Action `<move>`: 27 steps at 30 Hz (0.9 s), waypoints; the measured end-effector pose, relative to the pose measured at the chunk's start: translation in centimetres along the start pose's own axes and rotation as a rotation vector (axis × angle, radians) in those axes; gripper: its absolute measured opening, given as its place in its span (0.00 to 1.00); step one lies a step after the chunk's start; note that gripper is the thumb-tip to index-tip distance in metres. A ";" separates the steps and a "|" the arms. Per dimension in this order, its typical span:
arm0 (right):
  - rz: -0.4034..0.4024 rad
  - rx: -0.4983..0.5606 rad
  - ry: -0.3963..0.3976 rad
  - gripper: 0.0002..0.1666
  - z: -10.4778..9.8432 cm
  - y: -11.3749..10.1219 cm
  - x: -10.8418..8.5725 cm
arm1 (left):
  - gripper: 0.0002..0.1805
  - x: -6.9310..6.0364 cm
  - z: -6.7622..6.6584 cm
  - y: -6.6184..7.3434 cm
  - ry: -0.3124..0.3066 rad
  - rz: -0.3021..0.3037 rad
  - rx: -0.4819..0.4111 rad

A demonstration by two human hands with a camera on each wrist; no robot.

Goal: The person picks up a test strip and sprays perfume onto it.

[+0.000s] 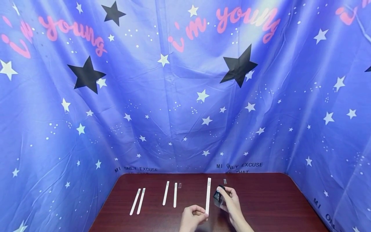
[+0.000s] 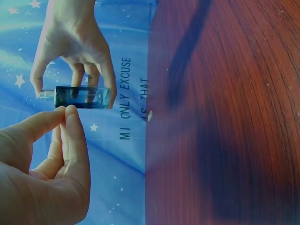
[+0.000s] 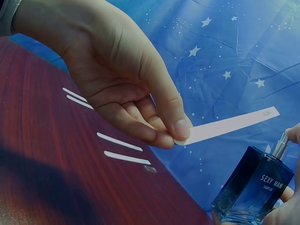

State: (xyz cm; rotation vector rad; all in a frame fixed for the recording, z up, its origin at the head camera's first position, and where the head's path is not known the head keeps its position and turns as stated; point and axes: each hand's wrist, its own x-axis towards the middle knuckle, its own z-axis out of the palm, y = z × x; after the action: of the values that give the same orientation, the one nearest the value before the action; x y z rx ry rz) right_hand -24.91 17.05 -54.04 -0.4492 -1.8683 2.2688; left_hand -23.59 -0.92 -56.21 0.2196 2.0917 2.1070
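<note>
My left hand (image 1: 191,219) pinches the lower end of a white paper test strip (image 1: 208,196) between thumb and fingertips. In the right wrist view the strip (image 3: 229,125) slants up, its printed end pointing away from the hand. My right hand (image 1: 234,207) grips a dark blue glass perfume bottle (image 3: 253,187) labelled SEXY MAN, just right of the strip. One digit of that hand lies on the bottle's silver spray nozzle (image 3: 280,146). Bottle and strip are apart in the head view. In the left wrist view the strip is hardly visible.
On the brown table (image 1: 116,222) lie two pairs of white strips, one pair (image 1: 137,201) at the left and another (image 1: 170,194) nearer the middle. Small clear pieces (image 1: 224,181) lie towards the back. A blue star-patterned curtain (image 1: 174,96) surrounds the table's far side.
</note>
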 end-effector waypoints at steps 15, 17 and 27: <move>0.036 0.013 -0.008 0.21 -0.6 0.5 -0.5 | 0.09 0.4 -1.8 -0.1 0.022 0.012 0.010; 0.041 0.003 -0.009 0.21 -0.8 0.6 -0.5 | 0.08 0.4 -2.0 0.0 0.031 0.007 0.025; 0.052 0.000 -0.027 0.20 -1.3 1.1 -0.6 | 0.10 0.6 -3.5 0.2 0.047 0.028 0.042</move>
State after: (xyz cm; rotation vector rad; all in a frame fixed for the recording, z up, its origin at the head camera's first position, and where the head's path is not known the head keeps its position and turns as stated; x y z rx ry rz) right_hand -23.82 17.86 -55.29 -0.4752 -1.8912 2.3196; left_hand -24.94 -4.23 -56.09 0.2070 2.1737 2.1051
